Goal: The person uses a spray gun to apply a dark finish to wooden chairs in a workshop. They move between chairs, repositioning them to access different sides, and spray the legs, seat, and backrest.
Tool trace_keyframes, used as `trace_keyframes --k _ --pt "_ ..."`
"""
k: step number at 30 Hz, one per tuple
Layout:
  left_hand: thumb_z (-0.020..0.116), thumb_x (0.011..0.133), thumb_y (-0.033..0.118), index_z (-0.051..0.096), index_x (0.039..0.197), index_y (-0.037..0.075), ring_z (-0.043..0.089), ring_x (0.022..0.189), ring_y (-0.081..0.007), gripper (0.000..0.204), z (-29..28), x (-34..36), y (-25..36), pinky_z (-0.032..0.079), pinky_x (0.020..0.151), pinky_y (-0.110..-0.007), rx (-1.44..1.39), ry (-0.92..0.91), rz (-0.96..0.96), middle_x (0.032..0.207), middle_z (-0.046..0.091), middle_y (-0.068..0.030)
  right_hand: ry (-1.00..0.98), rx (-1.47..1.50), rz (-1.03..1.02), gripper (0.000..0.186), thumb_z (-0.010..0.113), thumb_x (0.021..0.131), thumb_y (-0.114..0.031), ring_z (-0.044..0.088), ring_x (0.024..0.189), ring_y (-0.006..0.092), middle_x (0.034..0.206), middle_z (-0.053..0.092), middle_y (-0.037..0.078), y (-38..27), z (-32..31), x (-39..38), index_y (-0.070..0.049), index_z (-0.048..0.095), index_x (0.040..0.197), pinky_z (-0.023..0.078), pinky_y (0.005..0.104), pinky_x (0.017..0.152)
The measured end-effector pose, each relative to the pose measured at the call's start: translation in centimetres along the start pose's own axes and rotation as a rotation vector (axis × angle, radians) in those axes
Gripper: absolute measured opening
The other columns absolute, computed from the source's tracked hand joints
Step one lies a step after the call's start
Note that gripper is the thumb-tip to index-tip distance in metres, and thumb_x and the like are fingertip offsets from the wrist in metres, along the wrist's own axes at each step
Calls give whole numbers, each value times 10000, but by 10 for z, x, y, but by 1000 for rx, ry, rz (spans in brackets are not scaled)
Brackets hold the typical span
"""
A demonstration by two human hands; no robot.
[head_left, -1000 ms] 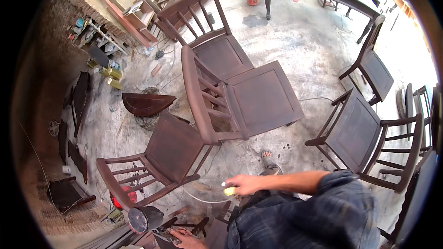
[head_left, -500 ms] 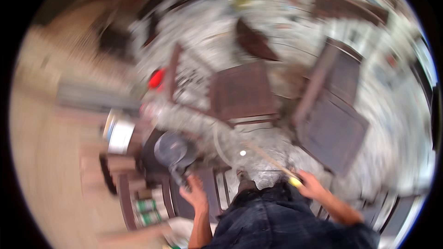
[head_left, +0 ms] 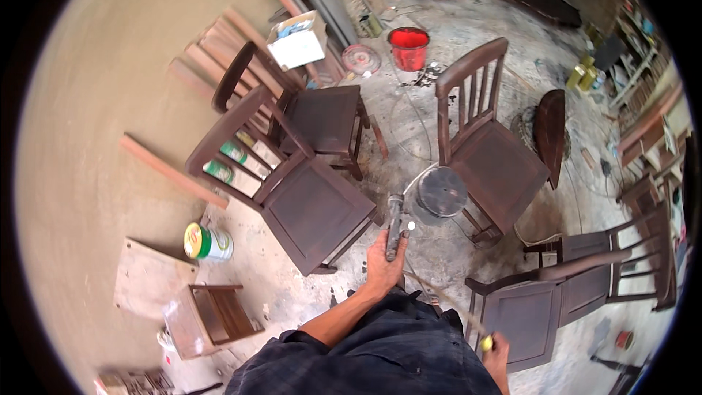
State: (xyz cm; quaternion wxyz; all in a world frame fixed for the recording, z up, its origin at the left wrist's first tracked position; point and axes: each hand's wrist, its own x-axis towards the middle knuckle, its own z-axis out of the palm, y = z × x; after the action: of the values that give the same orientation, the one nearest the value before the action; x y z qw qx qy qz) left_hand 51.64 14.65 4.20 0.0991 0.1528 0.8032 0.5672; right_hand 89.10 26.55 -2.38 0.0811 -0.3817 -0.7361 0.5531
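Observation:
In front of my body, my left hand [head_left: 385, 267] is closed around the handle of a grey spray gun [head_left: 395, 212]. Its round dark cup [head_left: 442, 192] hangs out over the floor, close to the front of a dark brown chair [head_left: 501, 172]. My right hand [head_left: 496, 358], low on the right, is wrapped round a thin tan hose [head_left: 446, 298] beside a yellow piece [head_left: 486, 343]. The hose runs up toward my left hand; where it joins the gun is hidden. Another dark chair [head_left: 318, 208] stands left of the gun.
More chairs stand close by, one behind on the left [head_left: 325, 121] and a pair on the right [head_left: 519, 318]. A red bucket [head_left: 408, 51] sits farther off. A thin pale hose [head_left: 395, 121] lies on the floor. Planks [head_left: 175, 172] and a green-white tin [head_left: 210, 242] are along the left wall.
My view has turned left, toward the wall. The spray gun in my left hand has come round from the left to the middle. My right hand still grips the hose, now lower in view.

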Motion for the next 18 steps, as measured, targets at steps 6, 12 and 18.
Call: trace_keyframes --k 6,12,18 --pt "712 941 224 614 983 11 542 535 -230 238 16 7 6 448 543 -384 8 -35 5 653 582 -149 -204 0 -132 175 662 892 -29 575 657 113 740 642 39 -28 23 33 -23 666 1066 463 286 599" --pt "724 923 200 600 976 0 609 578 -317 241 18 11 3 471 569 -396 -12 16 79 707 625 -181 -106 67 146 52 686 879 -53 501 607 55 677 597 4 -79 8 43 -2 691 887 411 260 529" --pt "715 939 224 607 954 2 586 525 -275 247 14 16 1 447 523 -383 4 23 34 630 590 -154 -215 77 68 178 651 912 -58 610 786 123 868 671 92 54 22 31 -17 620 1083 493 305 675"
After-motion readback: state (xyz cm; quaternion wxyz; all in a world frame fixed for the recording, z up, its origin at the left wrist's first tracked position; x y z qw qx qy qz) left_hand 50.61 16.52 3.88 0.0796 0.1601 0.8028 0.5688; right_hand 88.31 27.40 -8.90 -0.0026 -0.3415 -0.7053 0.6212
